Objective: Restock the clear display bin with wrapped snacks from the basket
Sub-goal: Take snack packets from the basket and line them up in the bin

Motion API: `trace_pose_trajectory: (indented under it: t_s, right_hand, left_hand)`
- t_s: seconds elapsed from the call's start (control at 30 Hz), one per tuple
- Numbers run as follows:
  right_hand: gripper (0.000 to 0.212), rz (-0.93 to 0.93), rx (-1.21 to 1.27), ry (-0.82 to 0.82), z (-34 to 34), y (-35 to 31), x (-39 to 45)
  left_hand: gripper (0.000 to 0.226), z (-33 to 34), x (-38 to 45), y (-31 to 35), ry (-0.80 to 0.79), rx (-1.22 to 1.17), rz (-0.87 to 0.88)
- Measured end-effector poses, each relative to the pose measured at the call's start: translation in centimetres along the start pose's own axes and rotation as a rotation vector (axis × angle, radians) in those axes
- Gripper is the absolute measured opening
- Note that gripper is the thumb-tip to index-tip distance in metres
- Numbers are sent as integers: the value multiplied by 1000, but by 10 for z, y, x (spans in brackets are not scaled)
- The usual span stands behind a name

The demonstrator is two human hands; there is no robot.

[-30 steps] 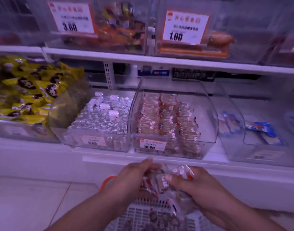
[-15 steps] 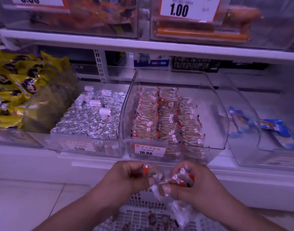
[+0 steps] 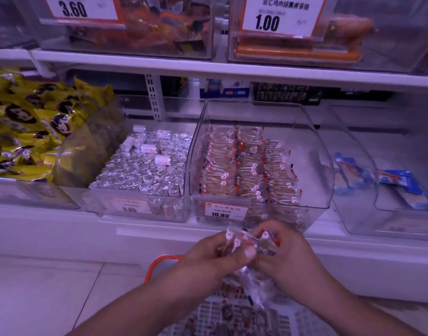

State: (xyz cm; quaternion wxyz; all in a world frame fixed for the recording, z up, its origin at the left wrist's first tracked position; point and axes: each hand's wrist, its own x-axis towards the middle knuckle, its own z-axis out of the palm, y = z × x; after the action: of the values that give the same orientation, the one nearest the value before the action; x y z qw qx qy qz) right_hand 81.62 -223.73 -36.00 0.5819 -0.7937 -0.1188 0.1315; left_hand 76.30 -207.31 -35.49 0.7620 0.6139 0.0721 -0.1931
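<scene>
Holding a small bunch of wrapped snacks (image 3: pixel 250 241) just below the clear display bin (image 3: pixel 322 166): left hand (image 3: pixel 213 255) and right hand (image 3: pixel 288 251), knuckles up, fingers curled, each grip closed on the bunch. Bin: three rows of like snacks, right side bare, tag 10.80. Basket (image 3: pixel 164 259) beneath the forearms: orange rim, white mesh, more packets, apparently the same kind. Neighbouring bin (image 3: pixel 135 212): foil-wrapped rolls.
</scene>
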Motion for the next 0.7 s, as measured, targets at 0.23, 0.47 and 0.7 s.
trace_pose_trajectory:
  t_s: [0.23,0.47,0.7]
  right_hand:
    - [32,368,500,-147,-22,-13,5]
    - [40,42,112,-276,-22,-17,1]
    - [42,-42,-10,-215,-14,-9,3]
  left_hand:
    - [14,-18,6,6,214,-45,-30]
    - [24,-3,7,6,77,-258,-192]
    - [27,-3,10,1,52,-241,-158]
